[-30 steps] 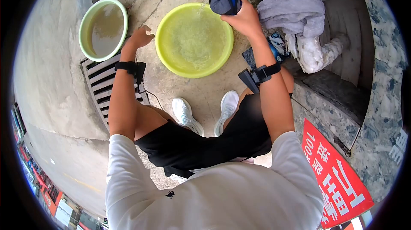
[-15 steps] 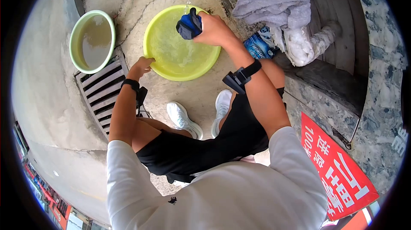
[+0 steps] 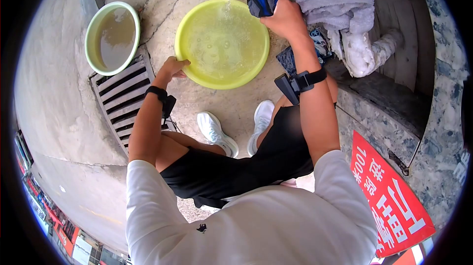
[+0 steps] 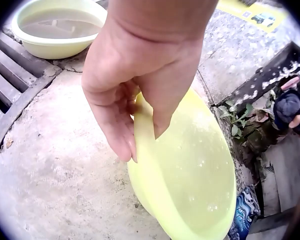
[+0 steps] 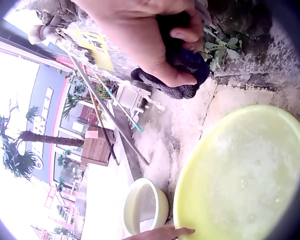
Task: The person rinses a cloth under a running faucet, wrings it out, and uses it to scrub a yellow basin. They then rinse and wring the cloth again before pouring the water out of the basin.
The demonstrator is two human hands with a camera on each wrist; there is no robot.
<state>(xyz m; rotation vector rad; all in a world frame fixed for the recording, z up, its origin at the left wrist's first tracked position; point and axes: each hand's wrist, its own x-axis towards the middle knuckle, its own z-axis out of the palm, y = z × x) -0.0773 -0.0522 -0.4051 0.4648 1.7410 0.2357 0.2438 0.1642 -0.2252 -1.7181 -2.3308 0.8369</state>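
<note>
A yellow-green basin [image 3: 221, 43] of water stands on the ground, and a stream of water falls into its far side. My left hand [image 3: 172, 69] pinches the basin's left rim; in the left wrist view the thumb of that hand [image 4: 145, 65] lies inside the rim and the fingers outside. Beyond the basin's right rim, my right hand [image 3: 287, 18] grips a bunched dark grey and blue cloth item [image 3: 262, 1]. The right wrist view has the thumb of this hand [image 5: 145, 40] pressed over the dark cloth [image 5: 182, 85].
A pale green basin [image 3: 112, 38] of murky water is at the left, beside a metal drain grate [image 3: 125, 92]. At the right lie a grey towel [image 3: 337, 3], a white cloth [image 3: 355, 58] and a blue packet [image 3: 287, 60]. A red sign [image 3: 389, 196] stands lower right.
My left hand has come onto the basin rim. My right hand moved the cloth in over the basin, then back out to the right beyond the rim.
</note>
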